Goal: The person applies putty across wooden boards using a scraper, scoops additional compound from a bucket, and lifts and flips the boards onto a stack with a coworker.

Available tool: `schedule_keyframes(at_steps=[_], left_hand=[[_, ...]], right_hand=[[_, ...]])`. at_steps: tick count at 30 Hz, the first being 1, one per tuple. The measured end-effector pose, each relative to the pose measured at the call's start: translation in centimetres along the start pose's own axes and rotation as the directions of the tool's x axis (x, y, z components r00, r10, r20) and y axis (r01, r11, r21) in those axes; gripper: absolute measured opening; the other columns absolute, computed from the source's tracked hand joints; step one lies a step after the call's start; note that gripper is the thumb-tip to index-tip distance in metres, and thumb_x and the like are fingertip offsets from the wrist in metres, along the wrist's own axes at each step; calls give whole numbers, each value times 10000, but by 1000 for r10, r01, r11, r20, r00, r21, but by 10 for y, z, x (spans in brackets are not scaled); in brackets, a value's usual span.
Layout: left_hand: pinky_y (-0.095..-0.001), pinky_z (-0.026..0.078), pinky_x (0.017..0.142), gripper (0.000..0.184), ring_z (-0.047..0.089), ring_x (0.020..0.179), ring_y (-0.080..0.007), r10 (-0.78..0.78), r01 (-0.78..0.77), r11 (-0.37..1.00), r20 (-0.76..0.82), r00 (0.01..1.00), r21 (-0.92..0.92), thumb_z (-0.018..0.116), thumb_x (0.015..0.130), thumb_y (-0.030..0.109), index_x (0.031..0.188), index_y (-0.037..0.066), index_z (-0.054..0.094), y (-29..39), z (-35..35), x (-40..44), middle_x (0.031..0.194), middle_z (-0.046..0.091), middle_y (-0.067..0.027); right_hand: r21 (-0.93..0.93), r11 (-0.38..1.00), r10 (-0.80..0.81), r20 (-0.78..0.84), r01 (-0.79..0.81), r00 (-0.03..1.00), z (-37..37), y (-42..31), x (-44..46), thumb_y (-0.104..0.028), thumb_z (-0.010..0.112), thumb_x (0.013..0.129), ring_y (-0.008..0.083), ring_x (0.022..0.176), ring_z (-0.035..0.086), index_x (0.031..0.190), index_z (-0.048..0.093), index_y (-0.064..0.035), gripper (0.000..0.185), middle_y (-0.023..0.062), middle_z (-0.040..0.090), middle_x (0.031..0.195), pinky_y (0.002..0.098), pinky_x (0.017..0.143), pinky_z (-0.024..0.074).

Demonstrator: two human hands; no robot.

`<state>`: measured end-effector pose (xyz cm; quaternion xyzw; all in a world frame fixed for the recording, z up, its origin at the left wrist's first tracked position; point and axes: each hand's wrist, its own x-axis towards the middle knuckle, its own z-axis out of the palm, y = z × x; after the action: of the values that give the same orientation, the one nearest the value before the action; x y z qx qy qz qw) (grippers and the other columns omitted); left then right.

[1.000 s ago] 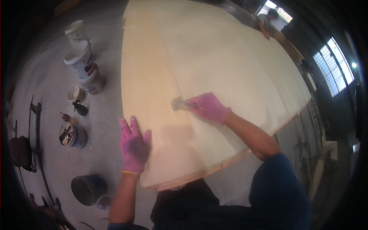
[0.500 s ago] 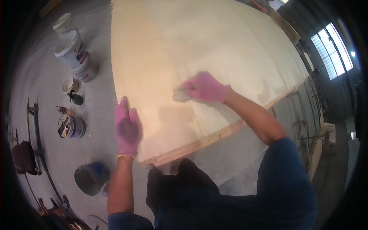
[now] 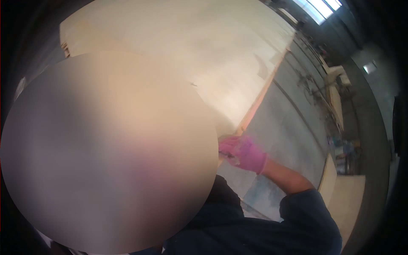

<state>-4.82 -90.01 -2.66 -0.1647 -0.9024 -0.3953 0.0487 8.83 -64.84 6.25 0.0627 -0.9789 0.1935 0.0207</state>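
Observation:
My right hand (image 3: 244, 154), in a pink glove, is at the near edge of a large pale wooden panel (image 3: 191, 46). Its fingers are closed around a thin scraper-like tool (image 3: 228, 154), of which only a dark sliver shows; its far end is hidden. A big round blur covers the left and lower left of the view. Inside it a pink smear suggests my left hand (image 3: 153, 165), but its fingers and anything it touches cannot be made out. A lighter wooden edge strip (image 3: 259, 100) runs along the panel's right side.
Grey floor (image 3: 282, 127) lies to the right of the panel, with dark rails crossing it. Pale boards (image 3: 346, 204) stand at the lower right, near some containers (image 3: 346, 151). A bright window (image 3: 318, 8) is at the top right.
The view has swung, and the panel appears turned. My right hand has moved from the panel's middle to its near edge. A blur now hides my left hand and the buckets.

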Motion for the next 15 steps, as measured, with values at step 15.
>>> schedule_keyframes(at_steps=[15], left_hand=[[-325,353,1120,516,497,1272,-212,-513,619,206,456,728,-758,444,1058,65,1547,15,286,-259,-142,-17,1395,514,-143]], right_hand=[[527,718,599,-134,-455,789,16,-10,171,-224,712,914,121,739,656,1081,739,14,292,64,736,844,297,674,540]])
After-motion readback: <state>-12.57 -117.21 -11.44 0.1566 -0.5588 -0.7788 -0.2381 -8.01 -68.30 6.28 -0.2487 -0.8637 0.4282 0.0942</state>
